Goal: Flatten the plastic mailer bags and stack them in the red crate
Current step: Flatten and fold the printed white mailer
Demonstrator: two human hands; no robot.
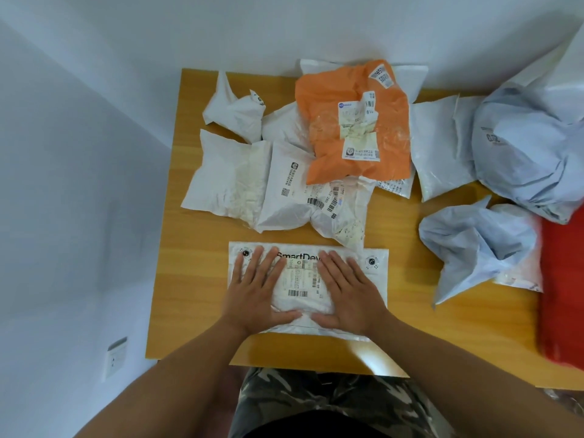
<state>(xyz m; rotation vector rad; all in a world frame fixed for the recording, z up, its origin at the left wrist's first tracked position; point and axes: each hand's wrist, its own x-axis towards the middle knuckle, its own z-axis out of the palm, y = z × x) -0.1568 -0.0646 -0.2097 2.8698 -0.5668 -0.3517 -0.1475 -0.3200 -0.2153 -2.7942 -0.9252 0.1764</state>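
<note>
On wooden table (196, 311) | both hands' fingers (268, 263) flat, pressing crinkled white mailer (303, 298)

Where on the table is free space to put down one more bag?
Bare wood shows left of the white mailer under both hands, and between it and the blue-grey bag. The back half, around the orange mailer, is crowded.

White printed mailer bag (308, 287) flat near the table's front edge, crumpled mailers (354, 121) beyond — white, orange, pale grey — red crate (562, 295) at right.
</note>
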